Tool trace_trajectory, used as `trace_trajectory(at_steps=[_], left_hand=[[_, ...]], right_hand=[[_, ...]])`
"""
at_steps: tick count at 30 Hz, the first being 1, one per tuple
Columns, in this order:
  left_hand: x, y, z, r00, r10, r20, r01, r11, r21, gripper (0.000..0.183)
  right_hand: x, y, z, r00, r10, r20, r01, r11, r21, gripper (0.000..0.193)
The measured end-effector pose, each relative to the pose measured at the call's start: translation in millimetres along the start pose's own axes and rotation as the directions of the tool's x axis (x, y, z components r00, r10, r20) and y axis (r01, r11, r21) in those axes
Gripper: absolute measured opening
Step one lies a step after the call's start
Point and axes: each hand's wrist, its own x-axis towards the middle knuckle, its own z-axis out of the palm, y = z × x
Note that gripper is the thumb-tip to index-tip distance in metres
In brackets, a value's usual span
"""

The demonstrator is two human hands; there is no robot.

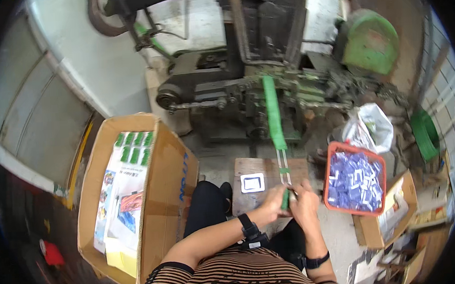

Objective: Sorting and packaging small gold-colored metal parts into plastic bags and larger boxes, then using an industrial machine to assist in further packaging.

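Note:
Both hands meet at the near end of two thin pale rails that run down from a green chute on the machine. A small green piece shows between them, its exact kind unclear. My left hand is closed around it from the left. Close against its right side, my right hand has its fingers curled in; what they grip is hidden. Farther up the rails sits another green piece. Left of the hands, a small white-framed rectangular item lies on a wooden board.
A tall cardboard box at left holds printed sheets and several green pieces. On the right stands a red basket of clear purplish plastic parts, beside a white bag and another carton. The dark machine fills the far side.

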Motion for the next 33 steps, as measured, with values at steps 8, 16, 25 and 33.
trace_trajectory(at_steps=[8,16,25,33], left_hand=[[-89,16,-26,0.878,-0.192,0.439,0.001,0.916,0.400,0.039],[-219,216,-192,0.625,0.780,-0.029,-0.411,0.360,0.838,0.034],[-212,255,-429,0.399,0.667,-0.629,-0.375,0.745,0.552,0.017],[-153,247,-501,0.153,0.697,-0.700,-0.027,0.711,0.702,0.021]], right_hand=[[-35,112,-16,0.972,0.170,-0.164,-0.151,0.981,0.124,0.010],[-43,169,57,0.989,0.138,0.043,-0.133,0.986,-0.105,0.032],[-19,161,91,0.967,0.227,0.117,-0.186,0.940,-0.286,0.041],[-2,154,110,0.955,0.260,0.141,-0.226,0.949,-0.217,0.032]])
